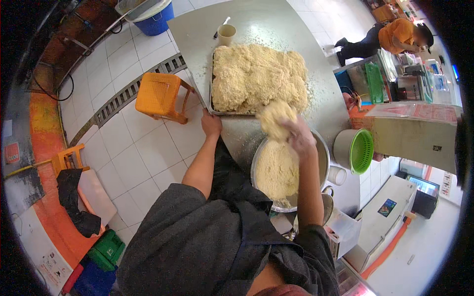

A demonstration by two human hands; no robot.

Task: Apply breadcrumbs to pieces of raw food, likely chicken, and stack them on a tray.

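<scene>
In the head view, a breaded piece (pixel 274 118) is gripped by the right hand (pixel 297 135), just above the metal bowl (pixel 323 158) of crumbs. The left hand (pixel 211 123) is laid flat on the tabletop (pixel 256 19), touching the near-left corner of the tray (pixel 211 101) piled with breaded pieces, beyond the bowl. A beige cup (pixel 226 34) is seen beyond the tray.

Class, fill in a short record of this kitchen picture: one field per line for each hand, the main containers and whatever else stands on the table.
left hand: resting on the steel table at the corner of the tray
right hand: holding a crumb-coated piece above the bowl
bowl: round metal, filled with pale crumbs
tray: metal, piled with breaded pieces
cup: beige, beyond the tray
colander: green, set in a grey container right of the bowl
stool: orange, on the tiled floor
</scene>
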